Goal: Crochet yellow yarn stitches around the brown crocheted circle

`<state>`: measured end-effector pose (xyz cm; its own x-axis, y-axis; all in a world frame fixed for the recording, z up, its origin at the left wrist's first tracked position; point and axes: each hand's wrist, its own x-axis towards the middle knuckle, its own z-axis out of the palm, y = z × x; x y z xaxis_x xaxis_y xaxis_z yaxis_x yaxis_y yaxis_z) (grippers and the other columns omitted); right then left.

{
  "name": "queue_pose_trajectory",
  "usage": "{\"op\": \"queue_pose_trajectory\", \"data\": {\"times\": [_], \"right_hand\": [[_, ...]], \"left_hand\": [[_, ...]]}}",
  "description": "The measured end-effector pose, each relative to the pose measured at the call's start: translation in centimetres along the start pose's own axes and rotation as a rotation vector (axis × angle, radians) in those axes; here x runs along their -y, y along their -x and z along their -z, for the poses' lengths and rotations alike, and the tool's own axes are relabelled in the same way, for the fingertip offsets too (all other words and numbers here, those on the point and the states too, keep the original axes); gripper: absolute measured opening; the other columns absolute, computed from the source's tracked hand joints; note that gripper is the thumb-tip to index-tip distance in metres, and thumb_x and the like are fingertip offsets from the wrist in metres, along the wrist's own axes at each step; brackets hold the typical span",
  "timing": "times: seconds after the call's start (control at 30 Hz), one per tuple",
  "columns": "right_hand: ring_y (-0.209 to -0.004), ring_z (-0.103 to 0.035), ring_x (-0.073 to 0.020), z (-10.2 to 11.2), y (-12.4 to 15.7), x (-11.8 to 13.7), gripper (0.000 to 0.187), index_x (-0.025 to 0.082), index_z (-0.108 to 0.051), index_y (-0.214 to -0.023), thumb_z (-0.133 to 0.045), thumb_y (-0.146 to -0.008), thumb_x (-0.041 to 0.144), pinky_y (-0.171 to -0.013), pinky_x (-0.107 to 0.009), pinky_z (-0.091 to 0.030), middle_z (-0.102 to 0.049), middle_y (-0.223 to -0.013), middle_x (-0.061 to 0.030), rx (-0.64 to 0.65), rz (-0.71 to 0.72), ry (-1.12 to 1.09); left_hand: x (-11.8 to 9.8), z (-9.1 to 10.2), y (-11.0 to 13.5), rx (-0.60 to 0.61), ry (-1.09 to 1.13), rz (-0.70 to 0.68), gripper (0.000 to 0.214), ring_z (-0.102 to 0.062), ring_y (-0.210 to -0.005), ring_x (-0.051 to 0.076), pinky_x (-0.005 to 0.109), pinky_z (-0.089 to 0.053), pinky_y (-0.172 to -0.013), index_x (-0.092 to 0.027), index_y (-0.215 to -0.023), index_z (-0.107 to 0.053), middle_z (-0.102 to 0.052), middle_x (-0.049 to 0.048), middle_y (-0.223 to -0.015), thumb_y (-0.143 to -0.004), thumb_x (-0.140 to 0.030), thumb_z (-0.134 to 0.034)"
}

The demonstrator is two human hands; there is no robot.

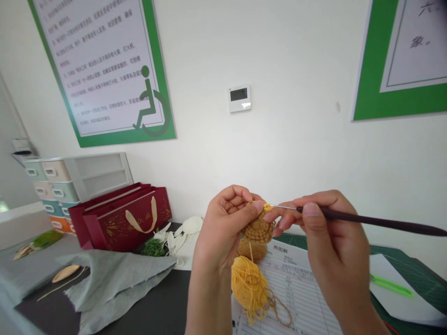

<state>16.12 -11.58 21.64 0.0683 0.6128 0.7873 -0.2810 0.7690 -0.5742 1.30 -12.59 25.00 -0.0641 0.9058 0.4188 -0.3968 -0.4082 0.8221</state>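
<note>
My left hand (pixel 225 223) is closed around a small round brown-and-yellow crocheted piece (pixel 259 229), thumb pressed on its top edge. My right hand (pixel 323 235) pinches a dark-handled crochet hook (pixel 366 221), whose thin metal tip enters the piece at its upper right. The handle runs out to the right. Below the hands hangs a bundle of yellow yarn (pixel 248 284) with a brownish strand trailing onto a printed sheet (pixel 296 288).
A grey cloth (pixel 115 279) lies on the dark table at the left. Red gift bags (pixel 122 216) and a small drawer unit (pixel 57 188) stand by the wall. White petal shapes (pixel 181 232) lie nearby. At the right is a green cutting mat (pixel 419 274) with a green tool (pixel 391 284).
</note>
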Motion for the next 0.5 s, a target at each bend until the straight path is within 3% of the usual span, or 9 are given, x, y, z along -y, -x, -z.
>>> {"op": "queue_pose_trajectory", "data": {"times": [0.13,0.5], "right_hand": [[-0.085,-0.075,-0.0227,-0.01,-0.38,-0.46,0.014,0.024,-0.058,-0.1,-0.05,-0.106,0.034,-0.069,-0.037,-0.059,-0.071,-0.074,-0.0015,0.021,-0.021,-0.037],[-0.085,-0.074,-0.0221,-0.09,-0.67,-0.71,0.017,0.023,-0.059,-0.096,-0.051,-0.106,0.035,-0.074,-0.038,-0.06,-0.07,-0.075,-0.0015,0.064,-0.041,-0.011]], "left_hand": [[0.29,0.18,-0.1,0.003,-0.004,-0.013,0.029,-0.064,-0.065,0.011,0.023,-0.051,-0.064,-0.016,-0.076,-0.061,-0.072,0.0022,-0.076,-0.069,-0.016,-0.089],[0.61,0.24,-0.18,-0.034,-0.012,-0.049,0.028,-0.063,-0.061,0.009,0.02,-0.049,-0.06,-0.016,-0.077,-0.059,-0.071,0.0003,-0.072,-0.072,-0.015,-0.087]]}}
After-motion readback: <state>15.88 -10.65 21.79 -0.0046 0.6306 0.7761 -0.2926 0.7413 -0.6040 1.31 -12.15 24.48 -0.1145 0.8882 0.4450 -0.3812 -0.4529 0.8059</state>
